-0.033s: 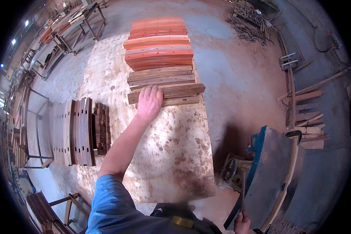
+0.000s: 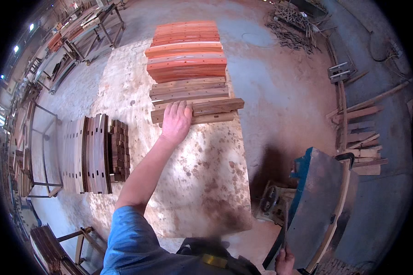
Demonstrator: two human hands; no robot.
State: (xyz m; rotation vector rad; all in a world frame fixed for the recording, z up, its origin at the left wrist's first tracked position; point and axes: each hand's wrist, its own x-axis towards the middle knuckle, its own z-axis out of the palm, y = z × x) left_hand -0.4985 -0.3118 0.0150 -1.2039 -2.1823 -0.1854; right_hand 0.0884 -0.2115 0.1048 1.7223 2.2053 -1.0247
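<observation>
My left hand (image 2: 175, 123) reaches forward with its fingers wrapped over a brown wooden slat (image 2: 218, 107). That slat lies slightly askew at the near end of a row of brown slats (image 2: 188, 88), its right end sticking out past them. Beyond these stand reddish-orange slats (image 2: 186, 68) with small holes along their edges. At the lower right, my right hand (image 2: 285, 262) is closed round the near end of a thin strip (image 2: 286, 224), seen almost edge-on, beside a machine's grey metal table (image 2: 319, 206). What that strip is made of, I cannot make out.
A stained plywood sheet (image 2: 202, 183) lies under the slats. To its left stand stacked curved slats with slots (image 2: 85, 156). More dark slats (image 2: 48, 247) rest on a frame at lower left. Offcuts (image 2: 365, 140) lie along the right, and scrap sticks (image 2: 296, 30) are heaped farther back.
The slat under my left hand has shifted slightly to the right. My right hand stays in place on the thin strip.
</observation>
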